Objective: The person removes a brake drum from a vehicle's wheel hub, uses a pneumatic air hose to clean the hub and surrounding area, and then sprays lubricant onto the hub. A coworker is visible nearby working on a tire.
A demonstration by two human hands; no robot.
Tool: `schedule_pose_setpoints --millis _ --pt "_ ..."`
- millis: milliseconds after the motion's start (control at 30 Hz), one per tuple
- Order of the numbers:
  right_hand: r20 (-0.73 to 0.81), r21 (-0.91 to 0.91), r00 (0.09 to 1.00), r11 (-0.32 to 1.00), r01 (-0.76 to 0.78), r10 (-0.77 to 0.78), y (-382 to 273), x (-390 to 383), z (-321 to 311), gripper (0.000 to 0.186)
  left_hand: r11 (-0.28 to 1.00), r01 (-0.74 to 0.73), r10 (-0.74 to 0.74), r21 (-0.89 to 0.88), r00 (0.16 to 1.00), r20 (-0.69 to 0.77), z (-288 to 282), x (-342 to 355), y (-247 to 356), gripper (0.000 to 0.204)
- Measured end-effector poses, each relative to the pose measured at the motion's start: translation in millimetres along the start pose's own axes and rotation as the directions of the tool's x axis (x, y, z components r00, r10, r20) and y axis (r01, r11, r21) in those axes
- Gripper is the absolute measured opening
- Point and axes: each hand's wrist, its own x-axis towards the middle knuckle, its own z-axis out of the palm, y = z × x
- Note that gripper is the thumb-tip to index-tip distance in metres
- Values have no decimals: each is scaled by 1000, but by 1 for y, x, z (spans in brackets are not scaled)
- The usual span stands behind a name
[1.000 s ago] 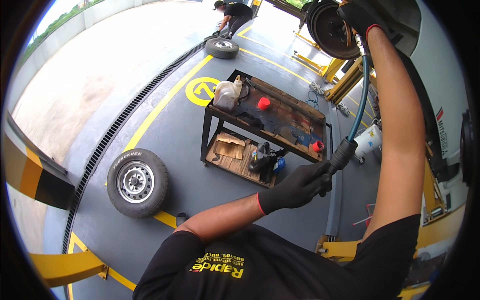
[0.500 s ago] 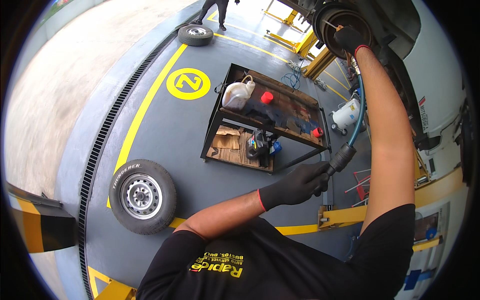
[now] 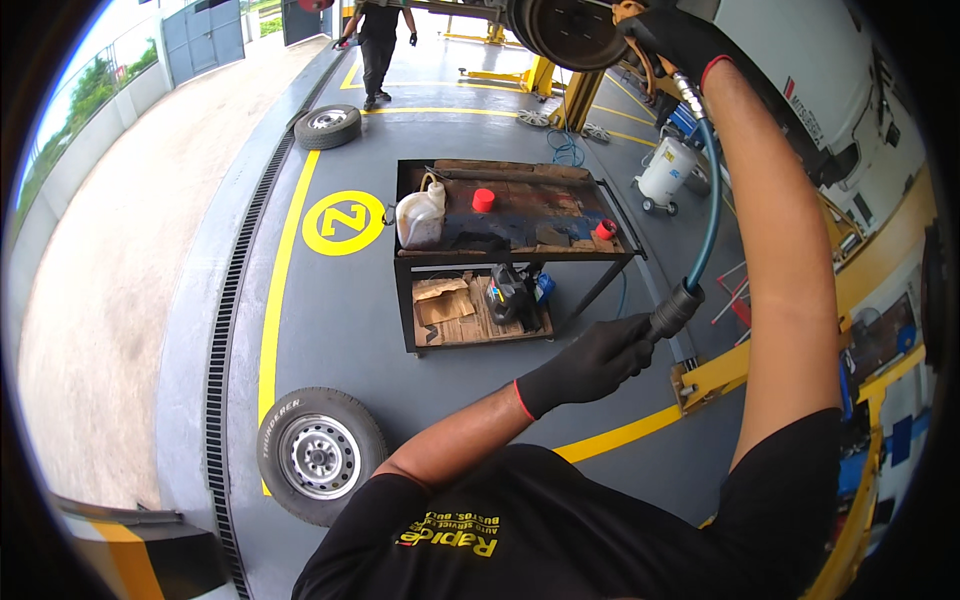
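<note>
My left hand (image 3: 600, 365), in a black glove with red cuff, grips the black sleeve (image 3: 675, 310) at the lower end of a teal hose (image 3: 705, 245). My right hand (image 3: 665, 40), gloved alike, is raised at a rusty brake drum (image 3: 565, 35) under a white vehicle (image 3: 785, 60). Its fingers curl by an orange-tan part and the hose's silver fitting (image 3: 688, 92); exactly what they hold is unclear.
A black trolley (image 3: 630, 250) carries a fluid jug (image 3: 420, 220) and red caps (image 3: 483, 200), cardboard below. Loose wheels (image 3: 320, 460) (image 3: 328, 128) lie on the floor. A white tank (image 3: 662, 175), yellow lift posts (image 3: 572, 100) and a co-worker (image 3: 378, 50) are beyond.
The co-worker, bent at the far tyre a second ago, now stands upright. My view has shifted. My right hand dipped, then rose at the drum; my left hand still grips the sleeve.
</note>
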Motion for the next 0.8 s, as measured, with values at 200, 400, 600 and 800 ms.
schedule_pose_setpoints --millis 200,400,600,800 --pt "142 -203 966 961 -186 217 77 -89 18 44 998 51 -54 36 995 89 83 26 -42 28" --pt "212 355 925 857 -374 316 205 -240 35 37 943 276 -249 -186 956 157 164 24 -122 30" --pt "462 618 790 493 -613 403 342 -404 80 27 853 521 -521 19 851 65 254 28 -199 35" --pt "506 695 763 335 -637 402 453 -461 75 28 854 517 -517 61 856 -17 320 74 -233 34"
